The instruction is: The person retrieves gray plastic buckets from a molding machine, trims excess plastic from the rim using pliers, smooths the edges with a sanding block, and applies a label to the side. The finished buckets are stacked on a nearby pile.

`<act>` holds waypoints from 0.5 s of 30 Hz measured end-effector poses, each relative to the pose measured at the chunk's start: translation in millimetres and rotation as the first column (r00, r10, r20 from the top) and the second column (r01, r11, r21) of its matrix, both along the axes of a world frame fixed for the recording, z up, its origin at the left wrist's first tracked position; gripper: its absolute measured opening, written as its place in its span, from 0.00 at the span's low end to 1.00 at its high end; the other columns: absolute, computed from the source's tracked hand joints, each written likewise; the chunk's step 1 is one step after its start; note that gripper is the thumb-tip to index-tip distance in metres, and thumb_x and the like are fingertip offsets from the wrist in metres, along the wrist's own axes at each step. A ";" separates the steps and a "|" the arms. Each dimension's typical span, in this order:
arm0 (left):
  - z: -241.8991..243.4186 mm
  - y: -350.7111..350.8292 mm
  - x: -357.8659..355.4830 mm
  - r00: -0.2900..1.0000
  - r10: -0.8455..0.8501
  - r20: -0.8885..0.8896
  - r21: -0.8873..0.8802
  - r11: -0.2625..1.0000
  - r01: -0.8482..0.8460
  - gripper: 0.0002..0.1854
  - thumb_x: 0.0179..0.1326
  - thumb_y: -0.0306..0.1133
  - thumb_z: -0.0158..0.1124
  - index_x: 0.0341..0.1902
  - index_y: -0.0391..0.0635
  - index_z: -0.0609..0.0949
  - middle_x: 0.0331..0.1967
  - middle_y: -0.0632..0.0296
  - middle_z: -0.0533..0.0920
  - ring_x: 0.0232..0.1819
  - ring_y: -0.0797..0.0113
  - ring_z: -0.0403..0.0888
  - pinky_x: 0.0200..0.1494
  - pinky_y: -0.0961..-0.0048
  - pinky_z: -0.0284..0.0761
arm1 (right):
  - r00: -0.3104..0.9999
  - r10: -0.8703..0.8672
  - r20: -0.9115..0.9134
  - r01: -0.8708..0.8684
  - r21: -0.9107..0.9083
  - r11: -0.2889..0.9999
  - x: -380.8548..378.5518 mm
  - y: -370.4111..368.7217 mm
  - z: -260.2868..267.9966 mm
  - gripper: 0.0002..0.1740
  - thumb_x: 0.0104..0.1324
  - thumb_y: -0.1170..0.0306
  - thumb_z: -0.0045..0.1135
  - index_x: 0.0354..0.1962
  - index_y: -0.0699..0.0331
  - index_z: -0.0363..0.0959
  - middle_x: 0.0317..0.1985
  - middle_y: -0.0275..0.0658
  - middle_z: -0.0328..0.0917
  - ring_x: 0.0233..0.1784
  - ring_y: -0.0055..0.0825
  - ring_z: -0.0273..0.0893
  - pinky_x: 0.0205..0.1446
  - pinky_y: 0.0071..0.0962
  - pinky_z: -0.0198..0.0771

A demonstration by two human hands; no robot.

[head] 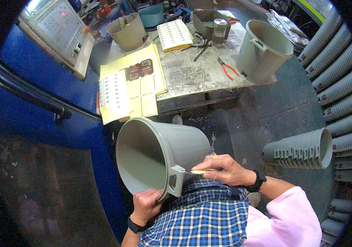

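A grey plastic bucket [188, 139] lies tilted on its side at my lap, its mouth facing left. My left hand [147, 200] grips its rim at the lower edge. In my right hand [225, 169] is a small thin hand tool [198, 172], perhaps a knife, with a yellowish part between thumb and fingers. The tool's tip is close to the bucket's moulded side handle [176, 180]; whether it touches cannot be told. A tape-like wrap is on one finger of the right hand.
Ahead stands a worktable [182, 74] with label sheets [114, 92], red-handled pliers [229, 69], a clear jar [219, 32] and another grey bucket [264, 49]. Nested buckets [299, 149] lie right, beside more stacks [339, 83]. A blue machine [40, 92] with a control panel [60, 34] borders the left.
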State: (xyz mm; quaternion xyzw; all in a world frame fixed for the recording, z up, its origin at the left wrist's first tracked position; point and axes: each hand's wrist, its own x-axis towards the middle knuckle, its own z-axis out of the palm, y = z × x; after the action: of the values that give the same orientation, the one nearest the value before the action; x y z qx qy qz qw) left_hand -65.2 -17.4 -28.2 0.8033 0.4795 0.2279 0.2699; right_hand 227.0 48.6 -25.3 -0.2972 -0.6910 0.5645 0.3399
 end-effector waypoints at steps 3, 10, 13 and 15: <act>-0.6 -0.1 0.0 1.000 0.000 -0.011 -0.011 1.000 0.000 0.07 0.47 0.27 0.65 0.32 0.44 0.83 0.23 0.55 0.82 0.25 0.58 0.81 0.25 0.68 0.75 | 1.000 -0.009 -0.012 0.010 0.024 1.000 -1.5 -0.4 -2.4 0.16 0.64 0.65 0.56 0.48 0.61 0.77 0.31 0.40 0.77 0.33 0.31 0.73 0.40 0.28 0.67; 1.7 3.1 -0.9 0.998 -0.065 0.010 0.013 0.998 0.065 0.06 0.49 0.28 0.66 0.32 0.44 0.83 0.24 0.55 0.82 0.25 0.58 0.81 0.25 0.68 0.75 | 1.000 -0.013 -0.021 0.015 0.079 0.997 -2.6 5.0 -7.5 0.16 0.62 0.67 0.59 0.47 0.61 0.77 0.32 0.39 0.77 0.35 0.32 0.74 0.43 0.29 0.69; 2.7 3.9 -0.6 0.996 -0.093 0.002 0.006 0.996 0.093 0.06 0.49 0.29 0.66 0.32 0.44 0.83 0.24 0.56 0.82 0.24 0.58 0.81 0.24 0.67 0.75 | 0.999 -0.034 -0.033 0.037 0.091 0.995 -6.0 10.6 -10.3 0.17 0.59 0.68 0.61 0.47 0.61 0.77 0.34 0.38 0.77 0.38 0.31 0.74 0.44 0.28 0.69; 2.2 3.5 -0.7 0.995 -0.103 0.007 0.009 0.995 0.103 0.06 0.49 0.28 0.67 0.32 0.44 0.83 0.23 0.56 0.82 0.24 0.58 0.81 0.24 0.67 0.74 | 0.998 -0.048 -0.048 0.053 0.094 0.994 -10.0 13.0 -12.6 0.17 0.58 0.69 0.63 0.47 0.60 0.78 0.35 0.37 0.77 0.39 0.30 0.74 0.45 0.27 0.69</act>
State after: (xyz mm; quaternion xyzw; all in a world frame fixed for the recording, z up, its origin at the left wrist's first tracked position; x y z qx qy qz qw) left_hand -65.9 -13.9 -26.0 0.8273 0.4355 0.2186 0.2795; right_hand 217.1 61.6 -37.9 -0.2851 -0.7016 0.5286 0.3835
